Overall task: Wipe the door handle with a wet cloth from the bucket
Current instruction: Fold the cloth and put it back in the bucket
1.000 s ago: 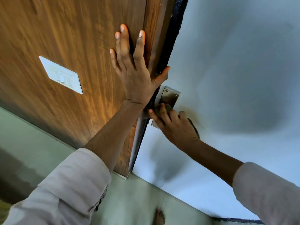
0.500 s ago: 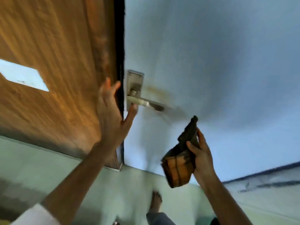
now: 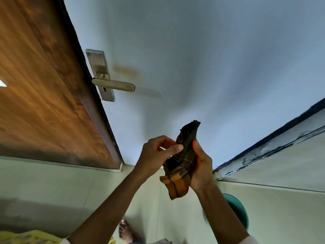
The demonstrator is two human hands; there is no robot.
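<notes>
Cloth (image 3: 182,162), dark and orange-checked, sat bunched in the right hand (image 3: 202,166), the left hand (image 3: 156,155) pinching its edge, both well below the door handle (image 3: 114,85).

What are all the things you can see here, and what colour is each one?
door: one, pale blue-grey, middle and right
door handle: one, silver lever on a metal plate, left edge of the door
wooden panel: one, brown, left
cloth: one, dark with orange checks, held in both hands
bucket: one, green, on the floor behind the right arm, partly hidden
floor: pale green tiles, bottom
foot: one, bare, bottom centre
left hand: pinching the cloth
right hand: gripping the cloth
</notes>
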